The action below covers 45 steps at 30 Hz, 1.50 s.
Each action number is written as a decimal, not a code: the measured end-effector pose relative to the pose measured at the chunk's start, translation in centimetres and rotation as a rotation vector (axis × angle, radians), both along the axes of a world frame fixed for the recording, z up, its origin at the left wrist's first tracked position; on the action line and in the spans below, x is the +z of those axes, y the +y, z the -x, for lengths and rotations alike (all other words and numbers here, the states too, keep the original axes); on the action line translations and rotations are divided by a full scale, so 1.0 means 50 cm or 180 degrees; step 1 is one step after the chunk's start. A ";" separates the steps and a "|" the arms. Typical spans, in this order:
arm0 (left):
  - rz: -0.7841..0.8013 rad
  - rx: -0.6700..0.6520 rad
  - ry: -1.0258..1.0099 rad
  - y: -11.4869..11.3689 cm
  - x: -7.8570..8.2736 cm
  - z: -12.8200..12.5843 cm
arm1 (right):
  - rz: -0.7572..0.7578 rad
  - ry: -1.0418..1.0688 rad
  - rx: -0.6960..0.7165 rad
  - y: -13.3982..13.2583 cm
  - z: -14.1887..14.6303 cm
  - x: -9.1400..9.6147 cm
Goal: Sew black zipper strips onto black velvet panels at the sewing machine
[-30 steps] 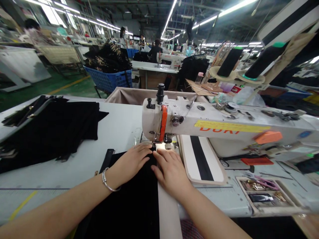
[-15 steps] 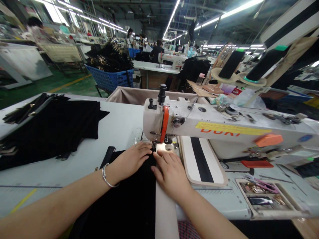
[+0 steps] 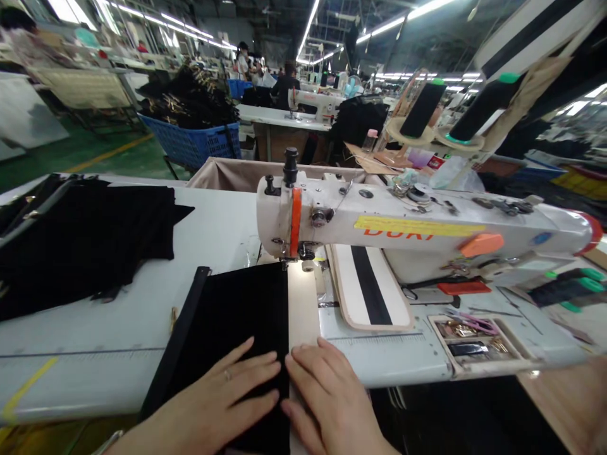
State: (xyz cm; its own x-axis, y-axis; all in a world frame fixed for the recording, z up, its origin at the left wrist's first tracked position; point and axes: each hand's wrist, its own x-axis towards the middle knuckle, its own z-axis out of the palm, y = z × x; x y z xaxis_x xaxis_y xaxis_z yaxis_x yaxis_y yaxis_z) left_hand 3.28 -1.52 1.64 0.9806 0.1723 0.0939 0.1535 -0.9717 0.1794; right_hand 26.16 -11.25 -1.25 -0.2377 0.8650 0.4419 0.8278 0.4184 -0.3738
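Observation:
A black fabric panel (image 3: 237, 309) lies flat on the table, its far right corner under the needle area of the white sewing machine (image 3: 341, 218). Along its right edge runs a pale beige strip (image 3: 303, 303). My left hand (image 3: 237, 392) rests on the black fabric with fingers spread, a ring on one finger. Beside it, my right hand (image 3: 327, 392) lies flat over the beige strip and the fabric's edge, fingers stretched forward. Neither hand grips anything. A small lamp lights the strip near the presser foot.
Black fabric pieces (image 3: 95, 234) are piled on the left. Right of the needle lie beige panels with a black stripe (image 3: 372, 284) and a tray (image 3: 515, 344) of small metal parts and pink-handled scissors. Thread cones (image 3: 424, 107) stand behind. A blue basket (image 3: 190, 142) holds black pieces.
Both hands have slid back from the needle toward me, along the fabric and strip. The corner near the presser foot is now uncovered. The view has shifted slightly right.

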 end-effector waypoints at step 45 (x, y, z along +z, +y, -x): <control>-0.0587 0.0728 -0.0392 0.037 -0.021 -0.059 | -0.0812 -0.0337 0.0047 0.014 0.020 -0.003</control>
